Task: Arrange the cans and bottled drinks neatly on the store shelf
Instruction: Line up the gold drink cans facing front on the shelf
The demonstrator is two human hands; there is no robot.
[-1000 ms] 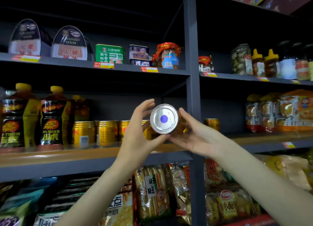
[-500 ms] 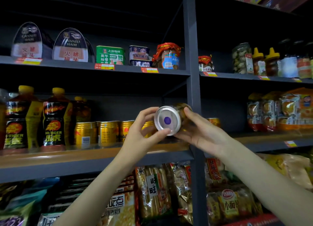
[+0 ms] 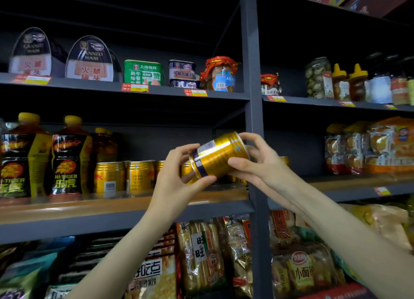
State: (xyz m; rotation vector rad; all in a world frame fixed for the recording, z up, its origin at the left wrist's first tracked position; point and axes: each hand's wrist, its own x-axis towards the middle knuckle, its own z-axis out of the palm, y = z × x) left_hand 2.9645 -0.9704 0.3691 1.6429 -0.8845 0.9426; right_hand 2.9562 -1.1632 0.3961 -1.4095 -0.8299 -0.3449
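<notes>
Gripping the tilted gold can [image 3: 218, 156] at its lower end, the left hand [image 3: 177, 182] curls thumb and fingers round the rim, while the right hand [image 3: 257, 164] clasps the upper body from the far side, above the shelf [image 3: 89, 206]. Left of the grip stand the shelved cans [image 3: 125, 177] and bottles [image 3: 69, 157]. Risk: the smooth wall may slip between hands, or the can may topple the row if set down tilted.

The dark bottle [image 3: 69, 157] on the middle shelf carries "HI-TIGER" and "乐虎". The arched tin [image 3: 89, 59] on the upper shelf reads "CANNED HAM" and "火腿". Below, the rice cracker pack [image 3: 201, 251] shows "旺旺", and the yellow snack bag [image 3: 302, 269] shows "小面".
</notes>
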